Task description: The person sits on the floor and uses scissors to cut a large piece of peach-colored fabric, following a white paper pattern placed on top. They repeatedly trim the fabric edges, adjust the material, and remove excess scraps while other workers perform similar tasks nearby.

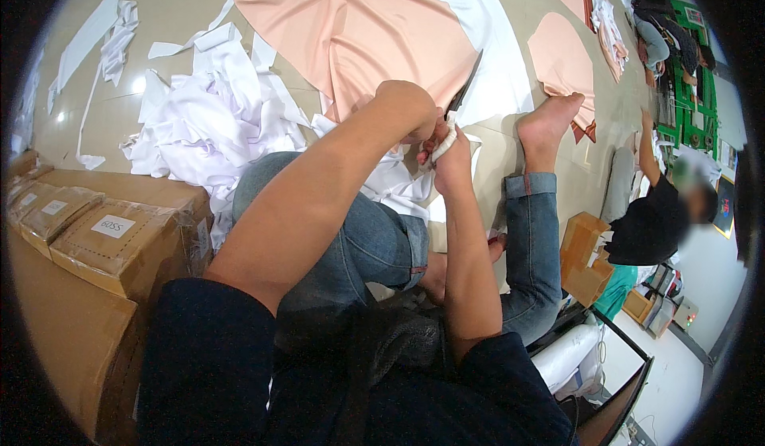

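Observation:
My right hand (453, 166) is closed round the white-wrapped handle (446, 137) of a pair of large scissors. Their dark blades (468, 80) point up and to the right, over the edge where peach fabric (366, 36) meets white fabric (486, 40) spread on the floor. My left hand (410, 111) is bent and closed right beside the handle. Its fingers are largely hidden, so what they grip does not show. Below both hands, loose white cloth (398, 177) lies between my legs.
A heap of white fabric scraps (215, 119) lies at left, by taped cardboard boxes (119, 231). A cut peach piece (562, 56) lies beyond my bare foot (550, 123). At right another person (653, 219) sits near an open carton (586, 259). A black frame (629, 366) stands lower right.

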Demonstrator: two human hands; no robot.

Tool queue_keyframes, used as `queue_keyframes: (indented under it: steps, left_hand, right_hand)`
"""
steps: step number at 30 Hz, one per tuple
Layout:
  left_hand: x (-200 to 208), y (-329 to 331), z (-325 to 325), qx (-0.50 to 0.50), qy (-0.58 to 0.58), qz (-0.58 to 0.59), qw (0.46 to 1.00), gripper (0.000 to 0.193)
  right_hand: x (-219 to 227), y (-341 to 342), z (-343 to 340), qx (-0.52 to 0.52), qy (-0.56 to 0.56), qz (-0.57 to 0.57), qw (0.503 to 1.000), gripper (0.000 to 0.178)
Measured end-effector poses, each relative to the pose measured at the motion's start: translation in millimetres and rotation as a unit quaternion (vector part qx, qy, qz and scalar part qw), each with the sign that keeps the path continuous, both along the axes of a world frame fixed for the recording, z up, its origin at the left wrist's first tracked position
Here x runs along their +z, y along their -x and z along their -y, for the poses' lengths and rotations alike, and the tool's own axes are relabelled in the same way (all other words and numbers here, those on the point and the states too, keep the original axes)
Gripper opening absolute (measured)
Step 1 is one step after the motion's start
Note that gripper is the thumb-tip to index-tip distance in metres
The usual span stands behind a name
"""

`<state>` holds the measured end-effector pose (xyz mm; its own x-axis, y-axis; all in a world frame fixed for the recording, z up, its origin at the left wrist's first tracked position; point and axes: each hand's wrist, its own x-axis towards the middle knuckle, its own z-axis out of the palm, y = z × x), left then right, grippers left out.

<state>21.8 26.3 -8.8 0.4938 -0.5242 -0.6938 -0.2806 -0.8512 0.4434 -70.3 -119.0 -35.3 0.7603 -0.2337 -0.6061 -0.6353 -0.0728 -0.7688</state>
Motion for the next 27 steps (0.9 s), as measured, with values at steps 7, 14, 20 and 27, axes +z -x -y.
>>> queue_keyframes:
  steps: [7,14,20,27]
  left_hand:
    - [-1.6,-11.0,2.7,-0.036,0.002,-0.061,0.998,0.034]
    - [8.5,33.0,10.2,-0.040,0.115,0.228,0.966,0.031]
    - [7.4,46.8,47.9,-0.296,0.016,-0.225,0.928,0.047]
    - [-2.6,43.6,46.4,-0.213,0.001,-0.071,0.975,0.044]
  right_hand:
    - [4.2,-38.0,19.7,-0.022,-0.071,-0.015,0.997,0.071]
    - [-3.2,-18.1,97.9,0.091,0.013,0.005,0.996,0.052]
    - [21.3,129.3,163.3,0.100,-0.058,-0.088,0.989,0.049]
    - [81.4,148.0,213.9,0.206,-0.097,-0.183,0.956,0.055]
